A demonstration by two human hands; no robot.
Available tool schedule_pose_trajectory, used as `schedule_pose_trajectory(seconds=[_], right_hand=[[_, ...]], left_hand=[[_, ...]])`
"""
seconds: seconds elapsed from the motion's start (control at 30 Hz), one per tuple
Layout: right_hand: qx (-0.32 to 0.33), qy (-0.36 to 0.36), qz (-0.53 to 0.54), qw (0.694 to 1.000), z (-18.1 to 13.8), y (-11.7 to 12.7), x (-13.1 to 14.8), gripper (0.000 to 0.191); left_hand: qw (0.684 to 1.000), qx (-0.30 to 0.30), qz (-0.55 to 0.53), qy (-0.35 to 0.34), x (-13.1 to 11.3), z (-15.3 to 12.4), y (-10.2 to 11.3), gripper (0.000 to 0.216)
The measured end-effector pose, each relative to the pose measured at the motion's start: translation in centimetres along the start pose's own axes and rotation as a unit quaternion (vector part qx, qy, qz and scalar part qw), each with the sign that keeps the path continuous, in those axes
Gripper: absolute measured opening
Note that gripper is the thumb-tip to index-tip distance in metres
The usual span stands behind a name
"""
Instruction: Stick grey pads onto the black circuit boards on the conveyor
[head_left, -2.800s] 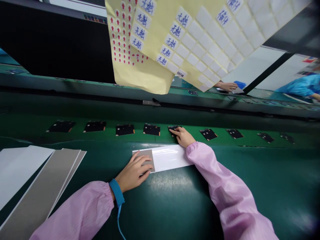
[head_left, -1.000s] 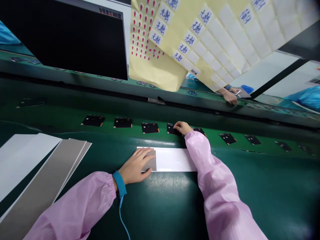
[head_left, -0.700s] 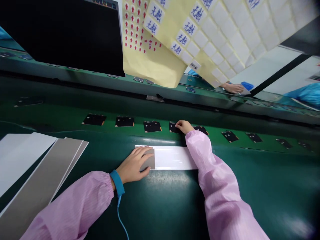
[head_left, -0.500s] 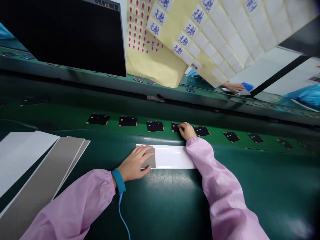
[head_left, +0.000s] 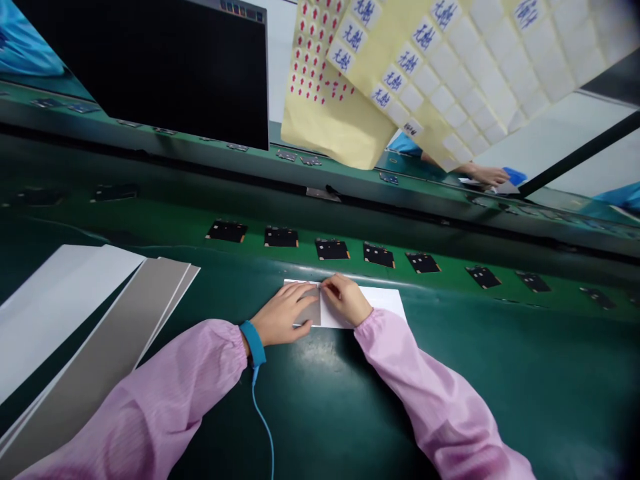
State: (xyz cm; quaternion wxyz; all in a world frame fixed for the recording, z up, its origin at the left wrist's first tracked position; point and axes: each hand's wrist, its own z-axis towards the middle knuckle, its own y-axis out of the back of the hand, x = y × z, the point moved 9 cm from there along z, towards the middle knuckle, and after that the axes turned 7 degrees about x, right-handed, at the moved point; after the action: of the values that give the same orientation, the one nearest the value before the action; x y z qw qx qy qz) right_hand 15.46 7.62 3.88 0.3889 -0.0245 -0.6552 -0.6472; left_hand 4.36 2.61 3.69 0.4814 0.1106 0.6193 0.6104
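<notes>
- Green bench point(head_left: 325, 413).
- White strip point(head_left: 387, 297), lying flat on it.
- Left hand point(head_left: 281, 316), grip open, fingers spread.
- Right hand point(head_left: 349, 301), fingers curled over the strip; cannot tell whether its grip holds anything.
- Gray card point(head_left: 313, 312), on the strip, partly under the left hand.

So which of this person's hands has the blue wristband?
The left hand: it wears the blue wristband, while the right hand has only a pink cuff beside it.
</notes>
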Motion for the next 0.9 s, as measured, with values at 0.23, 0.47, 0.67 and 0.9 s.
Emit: schedule_pose_trajectory(seconds=[0.23, 0.47, 0.67, 0.9], right_hand=[[0.009, -0.046, 0.001, 0.999, 0.8, -1.1, -0.5, 0.009], [0.022, -0.029, -0.020, 0.999, 1.0, -1.2, 0.1, 0.012], [-0.031, 0.001, 0.001, 1.000, 4.9, 5.0, -5.6, 0.009], [0.064, -0.101, -0.042, 0.992, 7.8, 5.7, -13.6, 0.009]], left_hand=[[1.000, -0.003, 0.001, -0.002, -0.1, 0.0, 0.1, 0.045], [1.000, -0.007, -0.007, -0.003, -0.1, 0.0, 0.1, 0.045], [1.000, -0.007, -0.009, 0.000, 0.0, -0.1, 0.1, 0.046], [1.000, 0.003, -0.006, 0.003, 0.0, 0.0, 0.2, 0.044]])
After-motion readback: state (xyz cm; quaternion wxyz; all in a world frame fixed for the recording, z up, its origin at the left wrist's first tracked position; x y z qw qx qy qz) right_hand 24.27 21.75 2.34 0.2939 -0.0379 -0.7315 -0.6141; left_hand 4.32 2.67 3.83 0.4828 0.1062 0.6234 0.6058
